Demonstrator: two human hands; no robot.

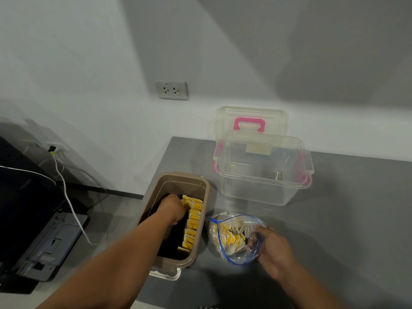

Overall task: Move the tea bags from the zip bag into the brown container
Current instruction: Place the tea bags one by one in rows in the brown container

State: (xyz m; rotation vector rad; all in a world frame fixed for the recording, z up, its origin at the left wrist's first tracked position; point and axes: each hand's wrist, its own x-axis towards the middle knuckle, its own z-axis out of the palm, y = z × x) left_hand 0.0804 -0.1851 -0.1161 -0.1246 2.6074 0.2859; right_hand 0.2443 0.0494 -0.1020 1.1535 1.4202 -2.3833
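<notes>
Plainly the job is partway through: a row of tea bags (192, 224) stands on edge along the right wall of the rectangular brown plastic container (178, 185), following its long axis from near end to far end. A loose heap of yellow-and-white paper tea bags (231, 238) lies in the clear zip bag with the blue seal strip (237, 254). That bag sits on the grey countertop (345, 208) just beside the container's right wall, its mouth open and turned upward. The left hand (172, 209) is down inside the container, knuckles up and fingers curled against the far part of the row; whether it pinches a tea bag or only presses the row I cannot tell. The right hand (275, 253) is at the bag's right edge, fingers curled over the rim so that the fingertips (250, 241) show through the plastic. It seems to grip the bag's edge, and I cannot say whether it holds a tea bag too. The coming move turns on this: the heap lies to the right of the container, across its long right wall, so the right hand is much the nearer to it. The left hand is nearer the dark free space on the container's left side. Behind stand a clear plastic box with pink latches (263, 175) and a pink-handled lid (249, 123) against the wall.
</notes>
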